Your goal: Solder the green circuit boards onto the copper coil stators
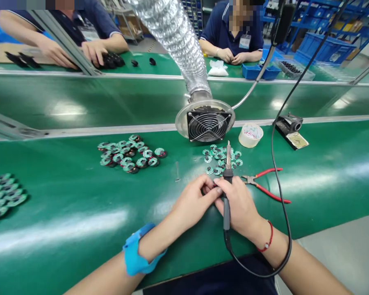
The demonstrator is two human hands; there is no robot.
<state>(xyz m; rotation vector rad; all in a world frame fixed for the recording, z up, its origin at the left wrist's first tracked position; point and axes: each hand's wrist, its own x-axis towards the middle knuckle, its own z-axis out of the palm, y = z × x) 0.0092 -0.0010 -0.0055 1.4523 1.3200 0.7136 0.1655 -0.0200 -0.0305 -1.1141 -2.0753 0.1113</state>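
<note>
My right hand (pixel 241 205) is closed with a soldering iron (pixel 226 211) held against it, the tip pointing up and away from me. Close against it, my left hand (pixel 195 200) has thumb and fingers pinched together on a small dark piece (pixel 214 186), mostly hidden by the fingers. The right fingertips meet the left ones around this piece. Just beyond the hands lies a loose group of small green ring-shaped circuit boards (pixel 219 153). Red-handled pliers (pixel 264 184) lie with their jaws apart, right of my right hand.
A fume fan (pixel 208 126) hangs from a foil duct (pixel 178 41) above the boards. Behind them stand a white tub (pixel 250 135) and an iron stand (pixel 291 127). Assembled round parts (pixel 130 153) sit left, more boards (pixel 3 196) far left. The iron's cord (pixel 273 155) loops across the right. Two people work opposite.
</note>
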